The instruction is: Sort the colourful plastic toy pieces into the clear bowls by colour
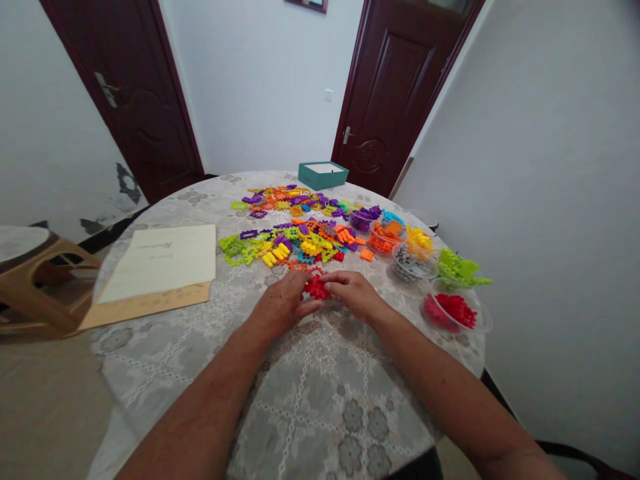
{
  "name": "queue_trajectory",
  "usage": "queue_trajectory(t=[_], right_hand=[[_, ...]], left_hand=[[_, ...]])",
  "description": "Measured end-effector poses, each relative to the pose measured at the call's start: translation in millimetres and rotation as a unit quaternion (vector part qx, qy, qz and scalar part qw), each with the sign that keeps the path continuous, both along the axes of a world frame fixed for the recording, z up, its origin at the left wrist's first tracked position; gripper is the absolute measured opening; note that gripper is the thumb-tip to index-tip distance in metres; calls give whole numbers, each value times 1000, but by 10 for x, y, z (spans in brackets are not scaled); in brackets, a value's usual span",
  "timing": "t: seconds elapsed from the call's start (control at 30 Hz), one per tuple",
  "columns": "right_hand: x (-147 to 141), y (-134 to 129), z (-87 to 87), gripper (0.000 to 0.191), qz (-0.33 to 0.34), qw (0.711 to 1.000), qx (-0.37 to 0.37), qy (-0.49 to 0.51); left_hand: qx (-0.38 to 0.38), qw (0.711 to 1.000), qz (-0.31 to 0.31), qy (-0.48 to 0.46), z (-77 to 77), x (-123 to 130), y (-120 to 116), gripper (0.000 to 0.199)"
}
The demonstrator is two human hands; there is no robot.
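Note:
Both hands meet at a red plastic piece (317, 287) near the middle of the round table. My left hand (287, 300) has its fingers closed on the piece's left side. From the right, my right hand (353, 292) pinches the same piece between thumb and fingers. Just beyond the hands lies a heap of yellow, green, purple, orange and blue plastic pieces (310, 245). A second, similar heap (285, 200) spreads farther back. Part of the red piece is hidden by the fingers.
Clear bowls of sorted pieces line the right edge, among them a bowl of red ones (484, 321) and one of grey ones (410, 275). Paper sheets (165, 260) lie at the left. A green box (323, 179) stands at the back. A stool (55, 287) is beyond the left edge.

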State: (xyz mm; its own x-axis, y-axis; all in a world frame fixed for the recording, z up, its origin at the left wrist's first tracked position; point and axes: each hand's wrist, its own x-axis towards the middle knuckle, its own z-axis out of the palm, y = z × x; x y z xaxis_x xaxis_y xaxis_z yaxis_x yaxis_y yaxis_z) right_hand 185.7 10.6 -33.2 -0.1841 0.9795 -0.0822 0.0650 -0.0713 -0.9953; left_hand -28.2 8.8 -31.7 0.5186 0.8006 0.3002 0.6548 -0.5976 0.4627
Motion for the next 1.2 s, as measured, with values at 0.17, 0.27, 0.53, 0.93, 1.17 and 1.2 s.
queue_trajectory(t=[0.17, 0.27, 0.53, 0.93, 1.17, 1.2], right_hand=[[573, -236, 343, 27, -113, 938, 216, -247], [1144, -501, 551, 25, -244, 839, 322, -365], [2226, -1072, 613, 30, -393, 733, 260, -490], [2149, -1018, 375, 35, -368, 737, 197, -533], [1986, -1046, 490, 36, -404, 734, 274, -472], [1911, -1053, 506, 35, -401, 741, 282, -459]], left_hand=[[8, 1000, 3, -11, -1, -29, 11, 47], [-1, 999, 11, 51, 7, -39, 29, 36], [-31, 993, 7, 110, -48, -23, 114, 44], [-35, 994, -7, 108, -137, -75, 193, 45], [-37, 992, -3, 117, -123, -70, 172, 44], [-36, 992, -2, 118, -111, -66, 158, 44]])
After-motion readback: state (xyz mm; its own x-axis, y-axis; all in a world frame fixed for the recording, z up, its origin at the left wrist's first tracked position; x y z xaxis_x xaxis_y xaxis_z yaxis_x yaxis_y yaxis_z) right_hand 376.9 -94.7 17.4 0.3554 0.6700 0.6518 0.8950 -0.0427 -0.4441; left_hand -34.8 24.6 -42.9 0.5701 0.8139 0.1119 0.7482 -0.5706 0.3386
